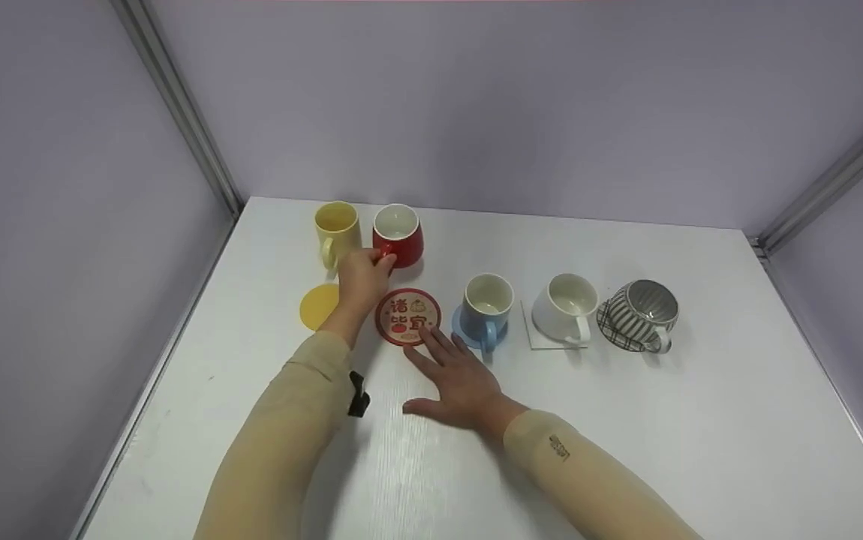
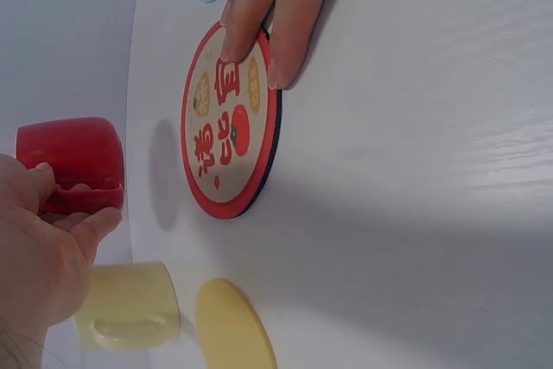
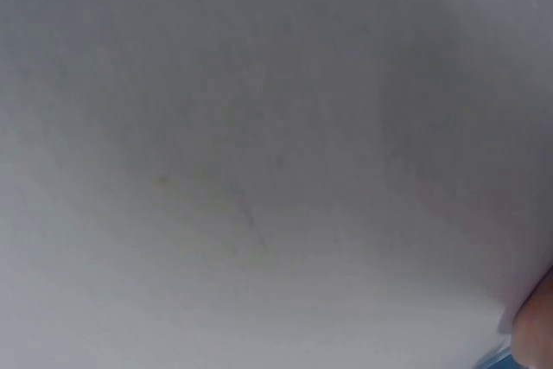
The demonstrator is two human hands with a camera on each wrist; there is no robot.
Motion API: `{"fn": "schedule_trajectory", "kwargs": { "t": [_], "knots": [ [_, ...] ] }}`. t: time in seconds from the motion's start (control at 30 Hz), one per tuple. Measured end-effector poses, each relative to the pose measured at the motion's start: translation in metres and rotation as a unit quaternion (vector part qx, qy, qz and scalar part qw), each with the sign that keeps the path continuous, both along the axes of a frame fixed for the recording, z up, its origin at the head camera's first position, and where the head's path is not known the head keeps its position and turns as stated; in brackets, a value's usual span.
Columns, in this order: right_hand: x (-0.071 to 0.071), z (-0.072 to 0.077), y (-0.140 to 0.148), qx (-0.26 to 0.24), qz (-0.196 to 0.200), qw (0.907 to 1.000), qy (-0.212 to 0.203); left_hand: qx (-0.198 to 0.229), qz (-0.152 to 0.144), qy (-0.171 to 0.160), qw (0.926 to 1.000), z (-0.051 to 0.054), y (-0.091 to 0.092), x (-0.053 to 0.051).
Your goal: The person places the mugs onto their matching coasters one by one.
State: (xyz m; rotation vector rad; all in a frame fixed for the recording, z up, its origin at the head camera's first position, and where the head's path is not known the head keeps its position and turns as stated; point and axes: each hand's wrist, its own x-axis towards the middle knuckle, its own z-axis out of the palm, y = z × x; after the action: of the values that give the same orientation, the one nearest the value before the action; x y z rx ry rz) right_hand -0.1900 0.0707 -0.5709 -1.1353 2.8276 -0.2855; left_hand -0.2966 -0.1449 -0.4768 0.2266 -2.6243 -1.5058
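My left hand (image 1: 364,281) pinches the handle of a red mug (image 1: 407,251) with a white inside. In the left wrist view the mug (image 2: 78,149) hangs above the table, its shadow apart from it. A round red-rimmed coaster (image 1: 408,316) with printed characters lies in front of it. Fingertips of my right hand (image 1: 461,382) rest on the coaster's near edge, fingers spread and straight. Left of the red mug stands a yellow mug (image 1: 341,225), with a round yellow coaster (image 1: 317,306) nearer me, partly hidden by my left arm. The right wrist view shows mostly blurred white surface.
To the right, a blue mug (image 1: 484,307) stands on a blue coaster (image 1: 461,330), a white mug (image 1: 551,311) on a square white coaster (image 1: 540,341), and a striped mug (image 1: 638,315) on a patterned coaster (image 1: 615,334). Walls (image 1: 476,112) bound the white table (image 1: 702,435).
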Motion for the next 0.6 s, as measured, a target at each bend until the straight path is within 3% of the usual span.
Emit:
{"fn": "schedule_trajectory", "kwargs": {
  "t": [0.27, 0.6],
  "knots": [
    [-0.0033, -0.0042, -0.0011, 0.006, -0.002, 1.0000, -0.003, 0.034, 0.006, -0.034, 0.9988, 0.0032, -0.0041, 0.0057],
    [-0.0068, -0.0043, -0.0031, -0.001, -0.001, 1.0000, 0.000, 0.032, 0.001, -0.024, 0.9992, 0.0029, -0.0081, 0.0105]
  ]
}}
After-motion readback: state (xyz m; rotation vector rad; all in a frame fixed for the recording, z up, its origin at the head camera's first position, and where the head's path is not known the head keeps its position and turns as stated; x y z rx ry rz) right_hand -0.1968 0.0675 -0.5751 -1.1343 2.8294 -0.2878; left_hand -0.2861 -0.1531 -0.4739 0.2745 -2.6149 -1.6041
